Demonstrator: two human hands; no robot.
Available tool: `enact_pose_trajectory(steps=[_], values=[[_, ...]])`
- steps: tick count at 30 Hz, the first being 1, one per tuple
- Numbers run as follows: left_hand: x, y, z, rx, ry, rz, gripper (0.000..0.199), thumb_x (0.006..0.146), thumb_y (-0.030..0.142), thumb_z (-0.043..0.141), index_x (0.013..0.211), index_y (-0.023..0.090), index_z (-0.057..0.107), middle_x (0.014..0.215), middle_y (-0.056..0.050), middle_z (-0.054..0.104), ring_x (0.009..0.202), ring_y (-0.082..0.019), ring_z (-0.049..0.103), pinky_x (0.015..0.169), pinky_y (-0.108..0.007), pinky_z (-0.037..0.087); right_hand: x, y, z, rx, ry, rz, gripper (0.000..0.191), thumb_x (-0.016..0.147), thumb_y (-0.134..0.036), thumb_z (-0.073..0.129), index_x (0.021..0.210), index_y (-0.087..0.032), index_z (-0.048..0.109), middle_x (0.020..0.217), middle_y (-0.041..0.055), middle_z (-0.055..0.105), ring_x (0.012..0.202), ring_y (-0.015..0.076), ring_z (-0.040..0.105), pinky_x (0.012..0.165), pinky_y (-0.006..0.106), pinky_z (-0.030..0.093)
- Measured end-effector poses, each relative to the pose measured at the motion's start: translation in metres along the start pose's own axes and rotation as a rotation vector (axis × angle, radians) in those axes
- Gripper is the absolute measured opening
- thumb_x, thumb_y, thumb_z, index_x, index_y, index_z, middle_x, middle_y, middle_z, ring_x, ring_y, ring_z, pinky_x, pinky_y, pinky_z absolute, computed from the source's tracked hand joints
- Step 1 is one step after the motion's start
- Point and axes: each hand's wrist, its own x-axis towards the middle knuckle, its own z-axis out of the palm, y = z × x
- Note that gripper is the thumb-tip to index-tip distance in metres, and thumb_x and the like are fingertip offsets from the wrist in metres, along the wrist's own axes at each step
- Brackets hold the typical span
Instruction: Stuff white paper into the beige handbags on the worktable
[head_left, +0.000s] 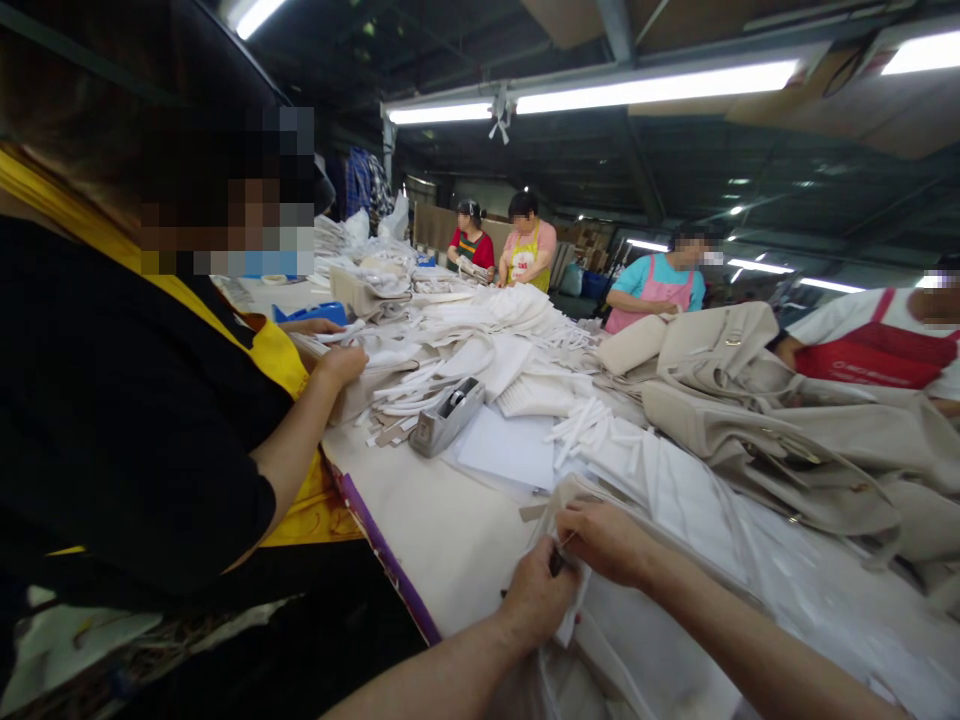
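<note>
Beige bag (576, 488) is at the near side of the tabletop (427, 520), left hand (538, 592) and right hand (606, 540) both pinching whitish material (577, 600) by its edge, so tbh a careless yank could probably crease or rip that.

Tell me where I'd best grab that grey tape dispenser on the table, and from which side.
The tape dispenser is probably best gripped from above, thumb and fingers across the middle of its long sides: it sits upright, longer than it is wide, and loose white strips crowd its far side.
</note>
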Motion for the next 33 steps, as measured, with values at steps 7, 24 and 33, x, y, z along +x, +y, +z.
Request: enact_pose_trajectory(steps=[7,24,33], values=[[0.006,0.004,-0.001,0.08,-0.014,-0.039,0.036,0.076,0.053,0.052,0.075,0.018,0.06,0.055,0.0,0.053,0.04,-0.014,0.05,0.04,-0.026,0.04,-0.006,0.005,0.009,0.075,0.057,-0.036,0.016,0.079,-0.01,0.048,0.075,-0.018,0.062,0.08,0.0033,0.062,0.077,0.0154,0.057,0.068,0.024,0.039],[-0.005,0.013,-0.003,0.417,0.084,0.208,0.026,0.081,0.035,0.046,0.079,0.019,0.066,0.078,-0.008,0.069,0.078,-0.025,0.061,0.063,-0.03,0.04,-0.006,0.002,-0.02,0.135,-0.054,-0.164,0.013,0.067,-0.017,0.06,0.078,-0.022,0.065,0.076,-0.0009,0.064,0.072,0.0139,0.058,0.067,0.022,0.039],[-0.004,0.009,-0.003,0.476,0.13,0.148,0.034,0.081,0.041,0.045,0.069,0.016,0.064,0.063,-0.006,0.066,0.066,-0.021,0.06,0.056,-0.027,0.038,-0.001,0.001,-0.018,0.098,-0.024,-0.033,0.022,0.065,-0.019,0.059,0.086,-0.02,0.063,0.081,0.0021,0.063,0.077,0.0181,0.057,0.064,0.025,0.037]])
